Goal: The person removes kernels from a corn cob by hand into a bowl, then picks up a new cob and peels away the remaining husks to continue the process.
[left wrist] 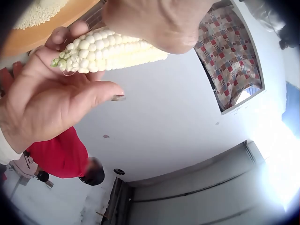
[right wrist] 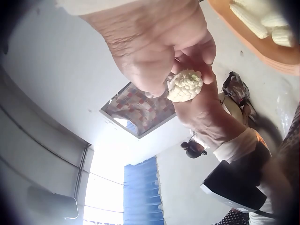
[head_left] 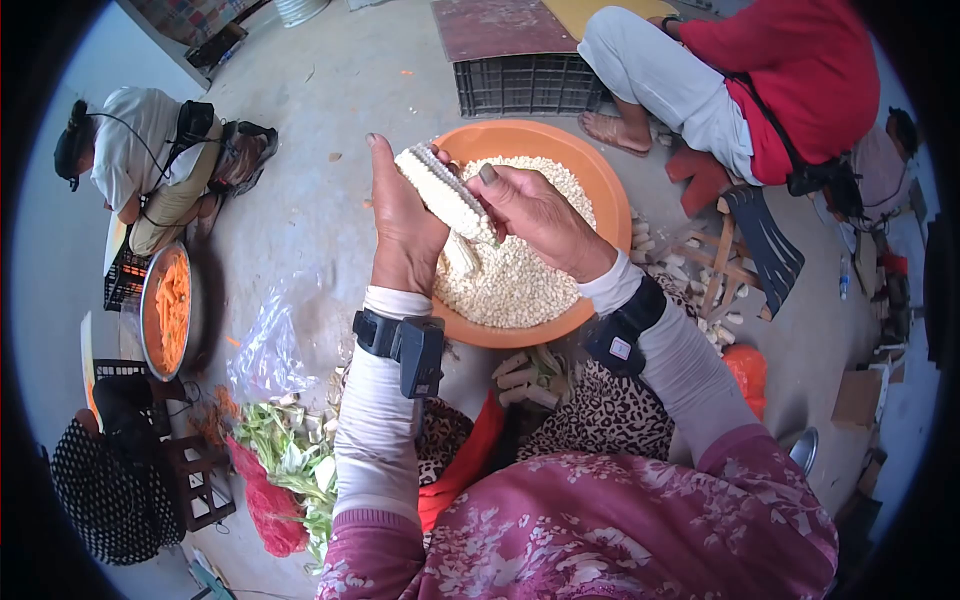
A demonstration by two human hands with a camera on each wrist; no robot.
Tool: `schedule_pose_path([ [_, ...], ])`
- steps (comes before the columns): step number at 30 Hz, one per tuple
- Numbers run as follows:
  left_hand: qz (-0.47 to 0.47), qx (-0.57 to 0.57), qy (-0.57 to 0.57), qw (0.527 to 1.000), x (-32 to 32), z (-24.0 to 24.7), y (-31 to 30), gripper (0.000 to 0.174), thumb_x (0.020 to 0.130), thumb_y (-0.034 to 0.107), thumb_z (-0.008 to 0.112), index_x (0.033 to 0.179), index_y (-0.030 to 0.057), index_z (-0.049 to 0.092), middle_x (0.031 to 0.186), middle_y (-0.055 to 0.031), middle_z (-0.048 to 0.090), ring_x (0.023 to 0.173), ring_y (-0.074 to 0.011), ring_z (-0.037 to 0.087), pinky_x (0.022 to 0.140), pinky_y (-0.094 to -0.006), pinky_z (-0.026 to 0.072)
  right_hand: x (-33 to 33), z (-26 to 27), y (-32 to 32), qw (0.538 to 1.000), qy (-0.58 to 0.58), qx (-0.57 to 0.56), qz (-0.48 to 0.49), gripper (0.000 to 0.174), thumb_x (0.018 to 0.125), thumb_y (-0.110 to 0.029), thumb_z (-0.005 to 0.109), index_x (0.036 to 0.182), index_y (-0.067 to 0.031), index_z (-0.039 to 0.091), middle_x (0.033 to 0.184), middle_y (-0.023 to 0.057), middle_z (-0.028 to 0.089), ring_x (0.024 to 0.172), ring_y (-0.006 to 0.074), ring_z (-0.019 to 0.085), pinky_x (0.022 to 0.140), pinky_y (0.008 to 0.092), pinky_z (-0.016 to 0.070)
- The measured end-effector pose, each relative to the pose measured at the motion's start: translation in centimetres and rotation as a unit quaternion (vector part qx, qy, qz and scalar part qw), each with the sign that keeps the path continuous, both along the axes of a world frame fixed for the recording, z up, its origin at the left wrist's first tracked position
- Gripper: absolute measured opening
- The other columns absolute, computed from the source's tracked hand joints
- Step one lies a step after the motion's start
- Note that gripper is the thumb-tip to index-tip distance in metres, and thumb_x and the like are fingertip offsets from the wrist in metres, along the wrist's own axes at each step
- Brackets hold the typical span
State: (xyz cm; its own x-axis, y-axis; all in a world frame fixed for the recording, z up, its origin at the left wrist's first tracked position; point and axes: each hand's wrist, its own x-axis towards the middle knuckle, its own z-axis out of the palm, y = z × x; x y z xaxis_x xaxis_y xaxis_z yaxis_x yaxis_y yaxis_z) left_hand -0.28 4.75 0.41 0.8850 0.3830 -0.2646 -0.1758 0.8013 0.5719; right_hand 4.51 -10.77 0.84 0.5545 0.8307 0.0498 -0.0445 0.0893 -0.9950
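Observation:
A pale ear of corn [head_left: 445, 195] is held in the air over an orange basin [head_left: 613, 200]. My left hand [head_left: 405, 220] holds it from beneath, fingers behind it and thumb sticking out away from it. From the other side my right hand [head_left: 548, 215] grips its near end, thumb bent over the rows. In the left wrist view, full kernels cover the ear [left wrist: 103, 52], and the right hand [left wrist: 154, 21] hides part of it. The right wrist view shows the ear's tip [right wrist: 186, 86] end-on between both hands. Loose kernels [head_left: 510, 295] fill the basin, with another ear [head_left: 461, 256] lying on them.
Bare cobs [head_left: 690, 270] are scattered right of the basin beside a wooden stool [head_left: 765, 245]. Green husks [head_left: 300, 455] and a clear plastic bag [head_left: 270, 345] lie at left. A person in red [head_left: 790, 90] sits ahead; another [head_left: 150, 140] bends near a bowl of orange strips [head_left: 172, 310].

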Motion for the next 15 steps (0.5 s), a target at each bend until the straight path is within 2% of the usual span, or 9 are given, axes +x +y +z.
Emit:
schedule_pose_path([
  [1,-0.003,-0.011,-0.006,1.000,-0.1,-0.1,0.3,0.064,0.091,0.064,0.031,0.085,0.0040,0.052,0.073,-0.0078,0.054,0.069,-0.0204,0.052,0.063,-0.0329,0.0458,-0.1,0.3,-0.1,0.999,0.051,0.004,-0.006,0.045,0.093,-0.045,0.052,0.092,-0.0002,0.055,0.078,0.0030,0.056,0.071,0.0069,0.053,0.058,0.0215,0.0439],
  [3,-0.005,-0.021,-0.014,1.000,-0.1,-0.2,0.6,0.064,0.092,0.064,0.029,0.084,0.0040,0.052,0.073,-0.0079,0.053,0.069,-0.0210,0.052,0.063,-0.0331,0.0457,0.0,0.2,0.0,0.999,0.032,0.005,-0.015,0.049,0.093,-0.048,0.050,0.090,0.0003,0.056,0.075,0.0030,0.056,0.067,0.0083,0.054,0.054,0.0216,0.0438],
  [5,0.006,-0.043,-0.010,0.999,-0.1,0.1,0.6,0.064,0.092,0.063,0.029,0.084,0.0038,0.052,0.073,-0.0084,0.053,0.069,-0.0218,0.052,0.063,-0.0343,0.0459,0.4,-0.3,-0.1,1.000,-0.012,-0.019,0.011,0.044,0.092,-0.042,0.055,0.093,0.0019,0.057,0.072,0.0020,0.057,0.063,0.0074,0.054,0.053,0.0207,0.0431],
  [8,-0.014,-0.046,-0.008,0.999,0.1,-0.7,1.0,0.063,0.092,0.063,0.030,0.084,0.0038,0.052,0.072,-0.0090,0.054,0.069,-0.0227,0.052,0.063,-0.0355,0.0460,-0.4,0.7,-0.3,0.999,0.000,-0.030,0.036,0.044,0.090,-0.042,0.059,0.101,0.0008,0.058,0.077,-0.0004,0.056,0.063,0.0044,0.050,0.054,0.0179,0.0401],
  [11,-0.019,-0.043,-0.005,0.999,0.1,-0.7,1.0,0.062,0.092,0.062,0.030,0.083,0.0040,0.051,0.072,-0.0096,0.054,0.069,-0.0230,0.052,0.063,-0.0356,0.0459,-0.7,1.0,-0.2,0.999,-0.002,-0.039,0.018,0.037,0.089,-0.034,0.063,0.099,0.0009,0.058,0.077,-0.0009,0.056,0.063,0.0038,0.050,0.054,0.0182,0.0401],
  [15,-0.029,-0.049,-0.014,0.998,0.2,-1.1,1.7,0.060,0.093,0.059,0.030,0.082,0.0042,0.051,0.072,-0.0098,0.054,0.068,-0.0229,0.052,0.063,-0.0358,0.0455,-0.8,-0.2,0.2,1.000,-0.007,-0.011,0.013,0.034,0.091,-0.033,0.060,0.097,0.0005,0.059,0.077,-0.0016,0.055,0.062,0.0036,0.049,0.053,0.0181,0.0397],
])
